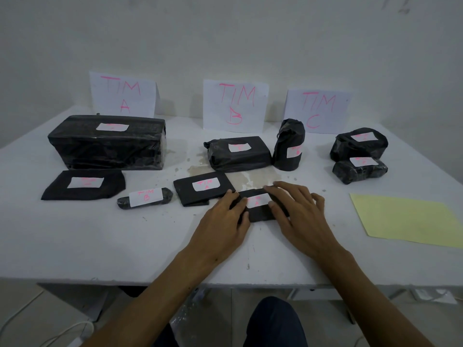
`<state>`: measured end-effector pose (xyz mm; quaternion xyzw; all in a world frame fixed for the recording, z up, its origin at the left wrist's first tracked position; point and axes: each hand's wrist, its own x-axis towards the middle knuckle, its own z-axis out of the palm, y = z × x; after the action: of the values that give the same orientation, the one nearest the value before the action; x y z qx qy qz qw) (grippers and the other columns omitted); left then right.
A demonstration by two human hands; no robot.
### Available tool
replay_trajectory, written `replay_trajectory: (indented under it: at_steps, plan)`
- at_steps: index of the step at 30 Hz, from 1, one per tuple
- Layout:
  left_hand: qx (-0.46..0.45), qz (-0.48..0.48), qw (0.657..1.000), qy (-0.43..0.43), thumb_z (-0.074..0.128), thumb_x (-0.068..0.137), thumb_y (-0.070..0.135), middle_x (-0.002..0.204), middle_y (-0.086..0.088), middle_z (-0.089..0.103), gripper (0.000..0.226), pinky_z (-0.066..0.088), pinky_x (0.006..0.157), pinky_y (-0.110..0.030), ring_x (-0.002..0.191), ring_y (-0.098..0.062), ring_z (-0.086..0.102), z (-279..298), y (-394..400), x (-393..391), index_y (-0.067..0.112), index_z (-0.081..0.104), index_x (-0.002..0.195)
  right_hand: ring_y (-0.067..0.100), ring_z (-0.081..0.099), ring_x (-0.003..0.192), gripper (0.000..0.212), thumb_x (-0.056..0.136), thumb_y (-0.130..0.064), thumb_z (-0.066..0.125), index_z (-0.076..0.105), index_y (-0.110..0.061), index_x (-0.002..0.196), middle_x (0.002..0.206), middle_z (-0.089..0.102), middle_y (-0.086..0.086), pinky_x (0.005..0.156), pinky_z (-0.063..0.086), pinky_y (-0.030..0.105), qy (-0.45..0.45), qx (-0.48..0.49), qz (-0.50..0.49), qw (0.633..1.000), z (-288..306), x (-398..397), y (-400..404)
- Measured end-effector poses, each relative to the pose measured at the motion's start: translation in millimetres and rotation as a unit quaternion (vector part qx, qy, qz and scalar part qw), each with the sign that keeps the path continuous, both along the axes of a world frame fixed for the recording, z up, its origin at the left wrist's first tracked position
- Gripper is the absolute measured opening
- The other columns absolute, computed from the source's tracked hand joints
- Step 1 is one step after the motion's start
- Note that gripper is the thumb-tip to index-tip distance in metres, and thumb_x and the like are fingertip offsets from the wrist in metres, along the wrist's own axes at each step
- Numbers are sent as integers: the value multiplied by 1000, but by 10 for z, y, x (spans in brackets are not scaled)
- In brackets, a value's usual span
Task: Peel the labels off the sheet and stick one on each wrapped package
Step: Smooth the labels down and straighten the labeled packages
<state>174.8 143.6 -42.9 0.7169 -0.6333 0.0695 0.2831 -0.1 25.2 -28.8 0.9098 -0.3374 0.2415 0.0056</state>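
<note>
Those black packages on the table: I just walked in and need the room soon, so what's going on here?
A person is labelling wrapped packages. Both hands are on a small black package near the front of the table: the left hand and right hand press on either side of its white label. Every package in view carries a label. The yellow sheet lies at the right, with no labels visible on it. Three paper signs stand against the wall behind.
</note>
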Motion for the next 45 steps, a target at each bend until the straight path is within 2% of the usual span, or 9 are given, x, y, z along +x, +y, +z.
replay_trajectory:
  at_steps: [6, 10, 14, 18, 21, 25, 29, 34, 45]
  plan:
    - [-22, -2, 999, -25, 41, 98, 42, 138, -8, 56, 49, 44, 109, -37, 135, -21, 46, 66, 45, -11, 11, 65, 127, 10, 41, 136, 54, 100, -54, 24, 50, -31, 142, 149, 47, -12, 112, 30, 40, 26, 49, 33, 998, -77, 8, -44]
    - [-57, 96, 993, -33, 42, 100, 39, 136, -10, 57, 47, 34, 115, -42, 136, -24, 44, 111, -49, 170, 8, 63, 128, 14, 46, 130, 60, 100, -55, 26, 53, -20, 141, 146, 50, -5, 107, 40, 33, -1, 76, 46, 996, -70, 7, -64]
    - [99, 148, 983, -31, 9, 97, 56, 159, -9, 32, 74, 13, 123, -45, 150, -26, 20, 64, -114, 346, 13, 35, 152, 14, 45, 128, 63, 97, -60, 27, 50, -21, 140, 146, 48, -6, 107, 43, 39, -16, 98, 42, 994, -43, 21, -54]
    - [148, 131, 979, -50, -10, 86, 63, 165, -4, 16, 87, 7, 124, -44, 152, -26, 8, 51, -95, 377, 23, 21, 157, 13, 26, 145, 74, 93, -70, 36, 26, -28, 153, 160, 26, -7, 117, 28, 36, 26, 126, 41, 991, 10, 27, -24]
    - [160, 110, 980, -48, -11, 85, 65, 166, 1, 9, 85, 3, 124, -42, 153, -24, 2, 37, -82, 451, 28, 13, 158, 11, 9, 152, 82, 89, -77, 32, 8, -37, 156, 165, 11, -11, 122, 16, 36, 55, 123, 62, 989, 39, 36, -4]
    - [182, 117, 974, -66, -14, 83, 66, 167, 3, 4, 85, -1, 123, -47, 153, -25, -3, 59, -55, 429, 32, 6, 157, 7, -1, 152, 81, 87, -82, 20, 5, -42, 156, 165, 3, -16, 125, 10, 42, 113, 98, 70, 986, 26, 52, -9]
    - [180, 163, 967, -77, -14, 83, 69, 166, -4, 3, 84, -8, 119, -55, 152, -31, -4, 57, -14, 348, 35, 3, 157, 4, -3, 151, 83, 84, -85, 13, 3, -43, 155, 164, 2, -18, 125, 6, 38, 125, 96, 60, 986, 28, 57, 0]
    - [173, 183, 965, -74, -16, 82, 70, 165, -16, 5, 88, -4, 121, -53, 152, -32, 0, 28, -1, 324, 29, 2, 158, 0, -8, 150, 83, 85, -85, 11, -5, -44, 155, 164, -5, -20, 125, 4, 37, 137, 93, 50, 985, 10, 58, -1]
    - [171, 153, 971, -65, -12, 82, 72, 166, -11, 2, 83, -6, 121, -50, 152, -29, -6, 48, 40, 389, 40, 8, 156, 1, -7, 150, 88, 80, -88, 7, -4, -43, 155, 163, -4, -20, 125, 6, 39, 137, 106, 47, 984, 2, 58, -12]
